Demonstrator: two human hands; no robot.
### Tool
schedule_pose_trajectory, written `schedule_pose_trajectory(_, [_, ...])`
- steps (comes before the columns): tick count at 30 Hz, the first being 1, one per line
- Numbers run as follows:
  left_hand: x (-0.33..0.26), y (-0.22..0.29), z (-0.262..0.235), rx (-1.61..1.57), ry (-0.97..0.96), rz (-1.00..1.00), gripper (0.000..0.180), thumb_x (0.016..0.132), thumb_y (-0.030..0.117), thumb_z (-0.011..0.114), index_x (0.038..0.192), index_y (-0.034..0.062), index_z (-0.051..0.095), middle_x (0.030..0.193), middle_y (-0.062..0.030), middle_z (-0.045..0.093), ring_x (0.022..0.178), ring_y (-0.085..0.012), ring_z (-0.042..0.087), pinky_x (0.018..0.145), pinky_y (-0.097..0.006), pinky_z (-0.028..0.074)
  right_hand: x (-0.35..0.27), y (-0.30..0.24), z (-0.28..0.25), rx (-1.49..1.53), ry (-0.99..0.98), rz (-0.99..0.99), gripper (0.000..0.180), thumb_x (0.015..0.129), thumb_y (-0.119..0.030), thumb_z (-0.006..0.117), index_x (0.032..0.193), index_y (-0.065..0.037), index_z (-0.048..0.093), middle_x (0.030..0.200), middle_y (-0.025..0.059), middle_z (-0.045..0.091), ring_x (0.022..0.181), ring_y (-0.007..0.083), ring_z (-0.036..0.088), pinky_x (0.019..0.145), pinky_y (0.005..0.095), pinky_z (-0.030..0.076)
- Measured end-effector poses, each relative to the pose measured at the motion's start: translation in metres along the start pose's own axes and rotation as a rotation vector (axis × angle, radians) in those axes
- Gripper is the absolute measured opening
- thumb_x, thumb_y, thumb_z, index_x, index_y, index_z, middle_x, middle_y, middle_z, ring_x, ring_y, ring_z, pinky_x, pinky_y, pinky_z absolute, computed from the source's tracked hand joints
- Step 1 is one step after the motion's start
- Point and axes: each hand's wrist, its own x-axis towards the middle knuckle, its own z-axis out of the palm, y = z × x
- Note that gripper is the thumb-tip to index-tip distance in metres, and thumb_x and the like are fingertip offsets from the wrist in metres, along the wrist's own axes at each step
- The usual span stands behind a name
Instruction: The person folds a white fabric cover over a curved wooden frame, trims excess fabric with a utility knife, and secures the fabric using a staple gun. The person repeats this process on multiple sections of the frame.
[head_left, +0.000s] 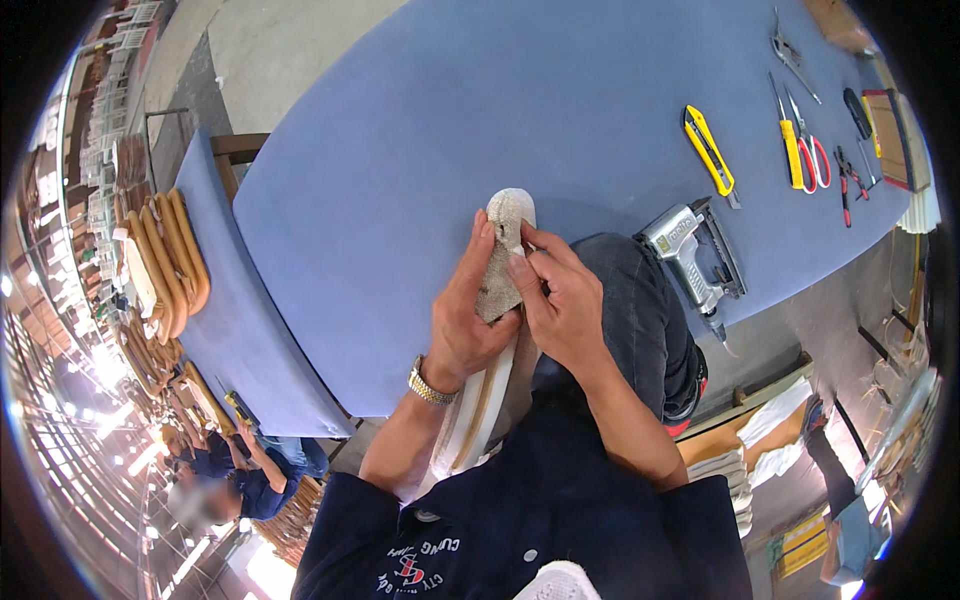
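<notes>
The padded curved wooden piece (497, 330) stands on end at the near edge of the blue bench (420, 130), its foam-wrapped top gripped by both hands: the left hand (468, 310) wraps the left side, the right hand (560, 300) pinches the grey covering from the right. Just right of this piece a grey pneumatic stapler (695, 255) lies on the bench. Farther right lie a yellow utility knife (709, 150), red-handled scissors (812, 150) and pliers (792, 52). Far left of the piece, stacked curved wooden parts (165, 260) rest on another bench.

Blue table (420, 120), concrete floor (270, 50)
</notes>
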Motion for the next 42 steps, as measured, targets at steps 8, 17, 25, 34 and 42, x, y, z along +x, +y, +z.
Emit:
schedule_pose_trajectory(8, [0.004, 0.018, 0.018, -0.054, -0.025, -0.049, 0.079, 0.080, 0.001, 0.073, 0.154, 0.0006, 0.044, 0.163, -0.0247, 0.037, 0.152, -0.0386, 0.034, 0.122, -0.043, 0.035, 0.000, 0.015, -0.019, 0.164, -0.021, 0.104, 0.031, 0.104, -0.021, 0.064, 0.090, 0.007, 0.068, 0.126, 0.0222, 0.070, 0.095, 0.0227, 0.071, 0.080, 0.0325, 0.053])
schedule_pose_trajectory(17, [0.049, -0.024, 0.019, -0.627, -0.068, -0.377, 0.049, 0.113, 0.031, 0.042, 0.157, 0.0096, 0.044, 0.165, -0.0163, 0.037, 0.156, -0.0280, 0.027, 0.126, -0.040, 0.024, -0.003, 0.022, -0.036, 0.196, -0.106, 0.153, 0.036, 0.105, -0.028, 0.062, 0.100, 0.006, 0.073, 0.134, 0.0220, 0.067, 0.112, 0.0292, 0.071, 0.090, 0.0351, 0.054])
schedule_pose_trajectory(25, [0.046, -0.019, 0.030, -0.510, -0.111, -0.201, 0.053, 0.113, 0.030, 0.037, 0.162, 0.0120, 0.033, 0.173, -0.0157, 0.014, 0.161, -0.0305, 0.009, 0.128, -0.044, 0.014, -0.006, 0.023, -0.032, 0.209, -0.108, 0.141, 0.033, 0.105, -0.024, 0.060, 0.099, 0.006, 0.070, 0.132, 0.0250, 0.067, 0.110, 0.0303, 0.072, 0.087, 0.0343, 0.054])
schedule_pose_trajectory(34, [0.045, -0.013, 0.023, -0.346, -0.177, -0.093, 0.063, 0.108, 0.016, 0.045, 0.165, 0.0063, 0.020, 0.172, -0.0242, 0.009, 0.160, -0.0383, 0.006, 0.127, -0.048, 0.010, -0.002, 0.022, -0.031, 0.146, -0.118, 0.123, 0.030, 0.105, -0.020, 0.059, 0.092, 0.007, 0.066, 0.134, 0.0250, 0.066, 0.098, 0.0290, 0.074, 0.077, 0.0343, 0.055])
schedule_pose_trajectory(42, [0.044, -0.012, 0.024, -0.284, -0.176, -0.074, 0.069, 0.106, 0.015, 0.049, 0.165, 0.0039, 0.016, 0.171, -0.0271, 0.009, 0.159, -0.0421, 0.006, 0.127, -0.049, 0.010, -0.004, 0.021, -0.033, 0.167, -0.128, 0.127, 0.025, 0.105, -0.016, 0.057, 0.099, 0.006, 0.068, 0.139, 0.0219, 0.064, 0.109, 0.0275, 0.072, 0.085, 0.0346, 0.055])
